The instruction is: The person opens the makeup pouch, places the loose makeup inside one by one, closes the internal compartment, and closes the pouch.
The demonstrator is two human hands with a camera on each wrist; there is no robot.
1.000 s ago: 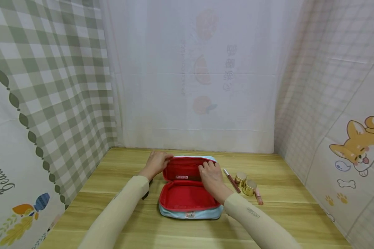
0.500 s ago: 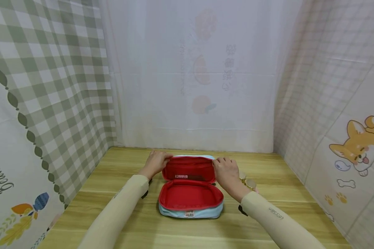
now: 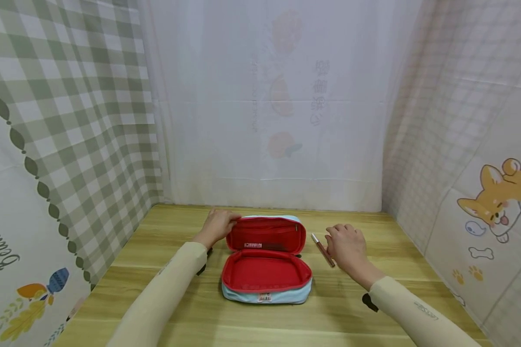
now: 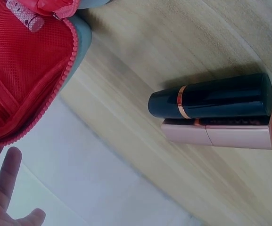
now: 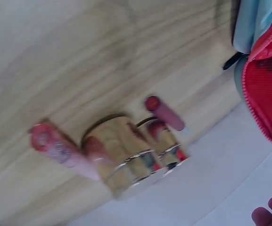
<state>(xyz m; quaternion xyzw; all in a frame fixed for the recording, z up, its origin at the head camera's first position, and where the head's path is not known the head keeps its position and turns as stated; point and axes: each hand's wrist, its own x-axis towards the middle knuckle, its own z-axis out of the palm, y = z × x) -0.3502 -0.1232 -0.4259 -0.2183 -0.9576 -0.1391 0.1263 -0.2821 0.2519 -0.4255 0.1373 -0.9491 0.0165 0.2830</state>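
Observation:
An unzipped light-blue makeup bag [image 3: 265,297] with red lining lies before me, its lid raised at the back. My left hand [image 3: 218,225] pinches the lid's upper left corner. In the left wrist view one fingertip lies on the red mesh and other fingers [image 4: 9,172] spread beyond the zipper edge. To the right of the bag, my right hand [image 3: 348,246] hovers with loosely bent fingers and holds nothing. Beneath it, two gold-lidded jars [image 5: 121,150] and a pink tube [image 5: 62,150] show in the right wrist view. A brownish-red lip gloss tube [image 3: 323,250] lies beside that hand.
A dark lipstick [image 4: 216,96] and a pink lipstick [image 4: 187,133] lie side by side left of the bag, hidden from the head view. White curtain [image 3: 265,159] closes the back of the wooden table [image 3: 260,332]; printed cloths hang at both sides.
My right hand has moved from inside the lid, along its right corner, and away to the right over the jars. The left hand stays on the lid corner.

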